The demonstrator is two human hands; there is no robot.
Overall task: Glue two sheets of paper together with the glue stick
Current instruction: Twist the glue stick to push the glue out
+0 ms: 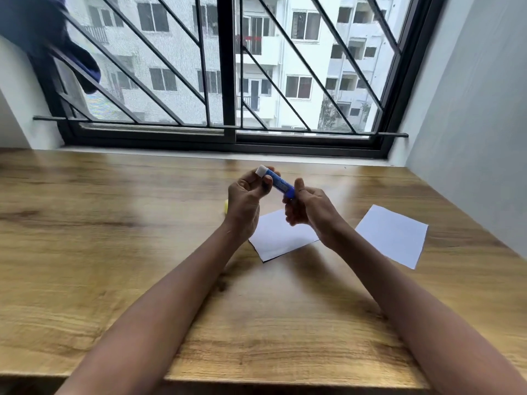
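Observation:
A blue glue stick [281, 184] with a white upper end is held above the wooden table, tilted up to the left. My left hand [246, 199] pinches its white upper end. My right hand [309, 208] grips its lower end. Below the hands lies a white sheet of paper [281, 236], partly hidden by my wrists. A second white sheet [395, 235] lies flat to the right, apart from the first. A small yellow thing [226, 206], possibly the cap, peeks out behind my left hand.
The wooden table [114, 238] runs up to a barred window [228, 81] at the back. A grey wall [470, 109] closes the right side. A dark cloth [51, 38] hangs at the top left. The table's front edge is near my elbows.

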